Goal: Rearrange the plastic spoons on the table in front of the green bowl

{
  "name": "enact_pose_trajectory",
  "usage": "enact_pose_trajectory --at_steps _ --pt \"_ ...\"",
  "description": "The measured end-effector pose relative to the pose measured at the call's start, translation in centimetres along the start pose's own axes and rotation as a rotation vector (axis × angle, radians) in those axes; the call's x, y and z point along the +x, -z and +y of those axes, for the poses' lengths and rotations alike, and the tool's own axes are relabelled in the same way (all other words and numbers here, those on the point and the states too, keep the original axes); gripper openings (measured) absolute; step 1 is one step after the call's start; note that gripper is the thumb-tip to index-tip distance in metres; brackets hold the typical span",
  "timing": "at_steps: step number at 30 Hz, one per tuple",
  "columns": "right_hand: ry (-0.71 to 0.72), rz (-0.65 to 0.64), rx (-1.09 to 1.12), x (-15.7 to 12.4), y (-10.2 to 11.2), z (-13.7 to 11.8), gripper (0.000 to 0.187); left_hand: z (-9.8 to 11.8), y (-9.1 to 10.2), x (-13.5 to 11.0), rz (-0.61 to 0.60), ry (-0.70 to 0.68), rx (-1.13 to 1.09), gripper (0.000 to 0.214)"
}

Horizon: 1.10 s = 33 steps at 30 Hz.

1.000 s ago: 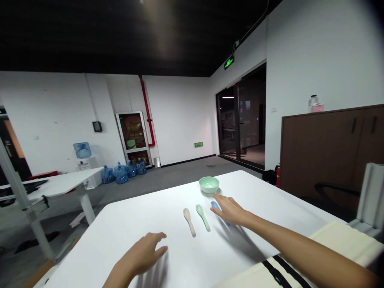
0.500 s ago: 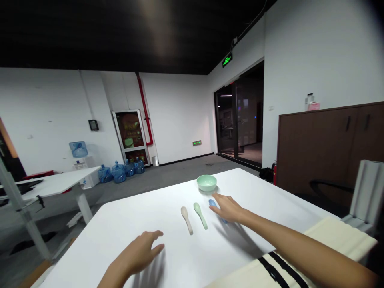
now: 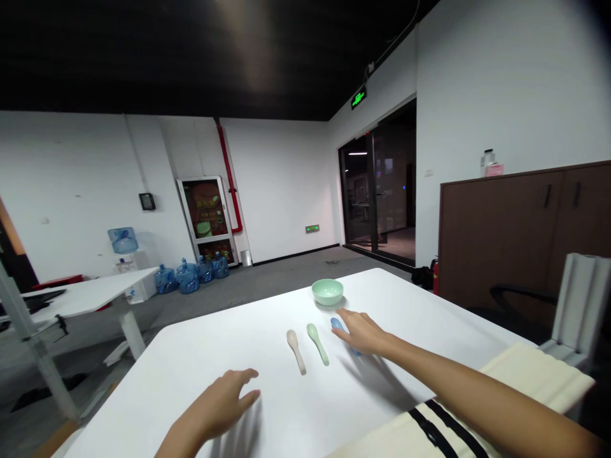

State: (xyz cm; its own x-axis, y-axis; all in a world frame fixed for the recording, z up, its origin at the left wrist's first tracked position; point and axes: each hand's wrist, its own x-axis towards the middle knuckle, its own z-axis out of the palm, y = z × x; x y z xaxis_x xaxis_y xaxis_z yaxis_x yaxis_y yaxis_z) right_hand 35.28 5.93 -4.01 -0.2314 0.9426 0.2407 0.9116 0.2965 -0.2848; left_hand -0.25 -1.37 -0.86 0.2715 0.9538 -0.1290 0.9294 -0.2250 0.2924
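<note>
On the white table [image 3: 238, 350] three spoons lie side by side: a beige spoon [image 3: 296, 350], a green spoon [image 3: 317, 343] and a blue spoon [image 3: 337, 324]. My right hand [image 3: 363, 332] rests on top of the blue spoon, fingers extended over it, hiding its handle. A pale green bowl [image 3: 327, 292] stands just beyond the spoons. My left hand [image 3: 224, 402] lies flat on the table near the front edge, fingers apart, holding nothing.
A cream cloth with black stripes [image 3: 477, 413] lies at the table's front right. A brown cabinet [image 3: 520, 235] and a black chair [image 3: 515, 305] stand to the right. Another white desk [image 3: 81, 296] and several blue water jugs [image 3: 191, 273] are at the left.
Both hands stay where they were; only the camera has shifted slightly, moving the scene a little left and up.
</note>
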Motion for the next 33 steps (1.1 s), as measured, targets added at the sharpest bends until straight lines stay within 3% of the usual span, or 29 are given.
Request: enact_pose_trajectory --at_steps 16,33 --pt "-0.030 -0.013 0.033 0.1 -0.3 -0.4 0.047 -0.1 -0.2 0.2 -0.014 0.018 -0.015 0.058" --pt "-0.001 0.009 -0.084 0.3 -0.8 -1.0 0.044 0.0 -0.1 0.0 0.003 -0.015 0.015 0.057"
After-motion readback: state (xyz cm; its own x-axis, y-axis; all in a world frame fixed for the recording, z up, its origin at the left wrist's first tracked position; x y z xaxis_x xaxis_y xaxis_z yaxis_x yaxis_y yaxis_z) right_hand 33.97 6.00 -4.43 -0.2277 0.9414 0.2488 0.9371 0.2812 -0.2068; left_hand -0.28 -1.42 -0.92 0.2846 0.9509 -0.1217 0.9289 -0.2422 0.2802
